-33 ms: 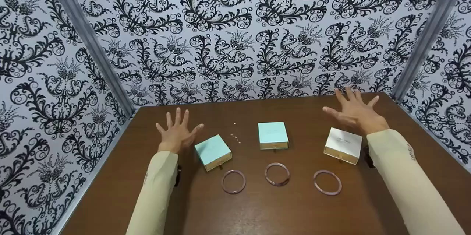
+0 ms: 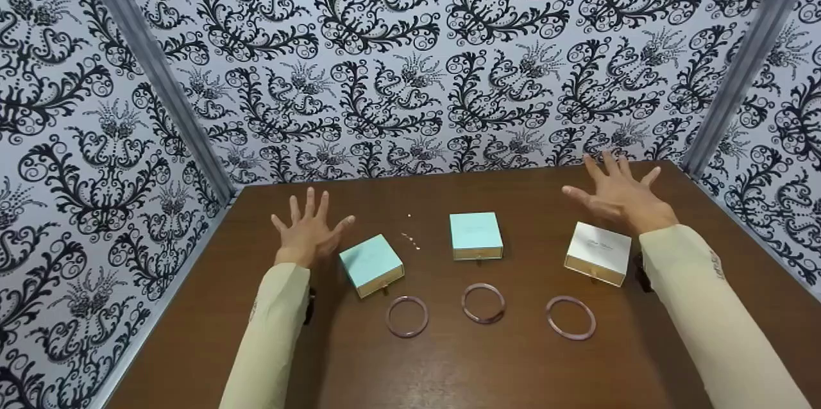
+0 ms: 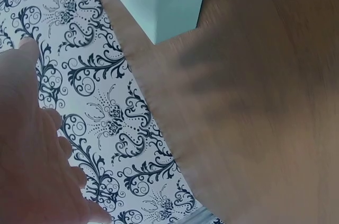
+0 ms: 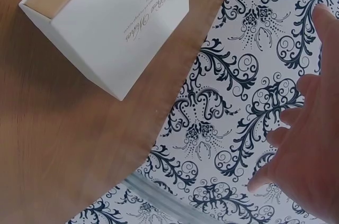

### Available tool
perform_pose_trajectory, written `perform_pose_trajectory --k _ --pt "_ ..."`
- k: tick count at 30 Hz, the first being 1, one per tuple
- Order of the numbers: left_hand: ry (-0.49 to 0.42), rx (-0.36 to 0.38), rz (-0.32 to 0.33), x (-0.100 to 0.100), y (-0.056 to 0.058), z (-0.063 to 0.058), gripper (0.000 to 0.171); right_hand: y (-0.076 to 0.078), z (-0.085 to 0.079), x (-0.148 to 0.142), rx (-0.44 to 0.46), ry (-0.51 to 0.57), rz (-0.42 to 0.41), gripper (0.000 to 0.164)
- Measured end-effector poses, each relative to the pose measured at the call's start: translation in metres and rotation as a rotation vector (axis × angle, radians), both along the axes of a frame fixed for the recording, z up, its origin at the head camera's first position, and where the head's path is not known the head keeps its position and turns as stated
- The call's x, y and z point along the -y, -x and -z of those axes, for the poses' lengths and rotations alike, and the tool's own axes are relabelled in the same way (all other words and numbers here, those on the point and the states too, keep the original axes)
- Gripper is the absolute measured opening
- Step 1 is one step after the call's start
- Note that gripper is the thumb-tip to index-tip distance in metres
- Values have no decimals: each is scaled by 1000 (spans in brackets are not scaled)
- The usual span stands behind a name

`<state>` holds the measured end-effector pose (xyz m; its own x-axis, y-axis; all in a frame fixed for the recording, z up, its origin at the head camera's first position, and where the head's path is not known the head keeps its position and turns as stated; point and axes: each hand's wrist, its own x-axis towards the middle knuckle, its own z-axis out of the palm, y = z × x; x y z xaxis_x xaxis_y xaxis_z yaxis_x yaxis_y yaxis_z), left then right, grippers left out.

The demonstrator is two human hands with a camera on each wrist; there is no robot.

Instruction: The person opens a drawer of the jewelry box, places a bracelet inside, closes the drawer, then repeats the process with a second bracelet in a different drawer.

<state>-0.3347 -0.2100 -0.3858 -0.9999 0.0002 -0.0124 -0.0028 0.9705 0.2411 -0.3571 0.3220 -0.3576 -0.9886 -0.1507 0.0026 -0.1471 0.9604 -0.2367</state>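
My left hand [image 2: 306,237] is spread with straight fingers beside a mint-green box [image 2: 372,261], holding nothing. On the right, my right hand [image 2: 621,196] is also spread, just behind a white box [image 2: 598,252] and without anything in its grasp. The right wrist view shows gold lettering reading "Best Wishes" on the white box [image 4: 124,25]. A second mint-green box [image 2: 476,234] sits between the hands. Nearer the front lie three thin pinkish-purple bangles: a left one [image 2: 389,318], a middle one [image 2: 464,306] and a right one [image 2: 594,325].
The brown wooden table [image 2: 410,377] backs onto a white wall [image 2: 410,63] with black scroll patterns. Grey metal posts stand at the left corner [image 2: 160,69] and right corner [image 2: 737,63]. Small pale specks [image 2: 417,247] lie between the mint boxes.
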Motion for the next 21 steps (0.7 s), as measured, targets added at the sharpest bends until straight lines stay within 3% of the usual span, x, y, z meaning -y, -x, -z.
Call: perform_pose_trajectory --k 21 --pt "9 -6 54 5 -10 5 88 -2 10 7 -32 -29 -44 97"
